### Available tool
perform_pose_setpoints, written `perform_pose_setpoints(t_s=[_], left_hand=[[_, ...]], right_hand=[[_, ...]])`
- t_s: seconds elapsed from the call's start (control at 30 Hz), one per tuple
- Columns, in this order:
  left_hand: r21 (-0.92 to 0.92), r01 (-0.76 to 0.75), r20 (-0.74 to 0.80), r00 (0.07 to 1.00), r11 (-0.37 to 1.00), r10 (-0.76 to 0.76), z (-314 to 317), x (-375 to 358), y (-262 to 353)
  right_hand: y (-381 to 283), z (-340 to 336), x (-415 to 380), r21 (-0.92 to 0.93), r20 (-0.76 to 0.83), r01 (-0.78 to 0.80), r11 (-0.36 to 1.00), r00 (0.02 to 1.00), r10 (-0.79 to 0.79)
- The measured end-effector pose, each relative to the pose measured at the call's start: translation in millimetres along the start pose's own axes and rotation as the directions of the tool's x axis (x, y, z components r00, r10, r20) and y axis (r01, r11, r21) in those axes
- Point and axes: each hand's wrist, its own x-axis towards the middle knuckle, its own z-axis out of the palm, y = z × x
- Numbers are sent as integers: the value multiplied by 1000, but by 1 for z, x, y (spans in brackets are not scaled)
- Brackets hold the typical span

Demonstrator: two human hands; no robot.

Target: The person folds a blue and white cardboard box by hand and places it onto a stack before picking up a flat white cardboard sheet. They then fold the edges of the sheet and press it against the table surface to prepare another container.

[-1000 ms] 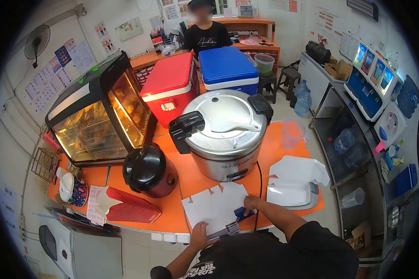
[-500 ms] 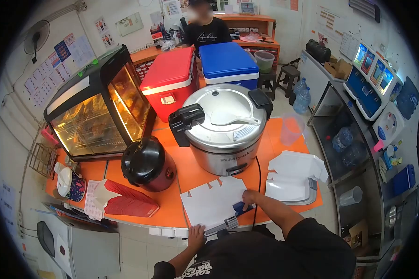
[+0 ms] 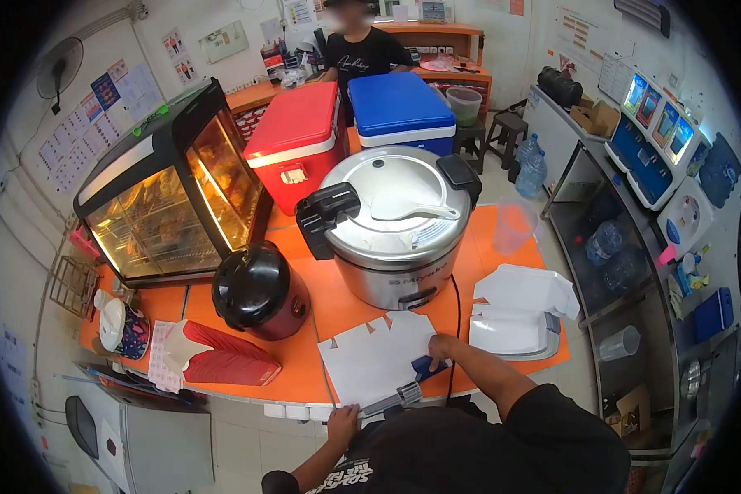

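Note:
A white sheet with small notches along its far edge [image 3: 375,358] lies on the orange table, below the big silver rice cooker [image 3: 399,263]. My right hand [image 3: 441,349] is at the sheet's right side, its fingers closed over a dark blue item [image 3: 424,366]. At the near edge my left hand [image 3: 343,421] touches the lower left corner, beside a grey bar-like tool [image 3: 393,401]; whether it grips anything is too small to tell. White foam boxes [image 3: 514,333] lie open to the right.
Left stand a dark red cooker [image 3: 263,292], red folded cartons [image 3: 230,356] and a lit food warmer [image 3: 173,198]. Red [image 3: 295,136] and blue [image 3: 403,107] coolers stand behind. A person [image 3: 362,53] is beyond them. A clear cup [image 3: 514,225] stands at right.
My left hand has shifted slightly left and down along the near edge. The person beyond the coolers has straightened up. The view has moved a little.

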Motion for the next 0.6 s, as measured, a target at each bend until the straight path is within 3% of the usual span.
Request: perform_pose_setpoints(t_s=[0.07, 0.23, 0.3, 0.33, 0.53, 0.6], left_hand=[[-32, 67, 142, 988, 997, -61, -13, 11, -2], [-112, 57, 266, 964, 992, -25, -23, 35, -20], [-169, 9, 380, 923, 985, 57, -26, 46, -30], [-102, 34, 472, 881, 994, 19, -27, 54, -33], [-212, 136, 603, 798, 968, 20, -28, 75, -49], [-246, 149, 620, 784, 958, 37, -22, 81, -60]], right_hand=[[-1, -3, -9, -26, -23, 27, 999, 999, -28], [-4, -5, -13, -88, -52, 75, 993, 995, -79], [-4, -5, -20, -4, -69, 69, 998, 995, -70], [-6, -6, -23, -7, -68, 73, 997, 995, -73], [-8, -4, -29, -43, -68, 142, 989, 987, -145], [0, -2, -18, 32, -83, 133, 991, 988, -130]])
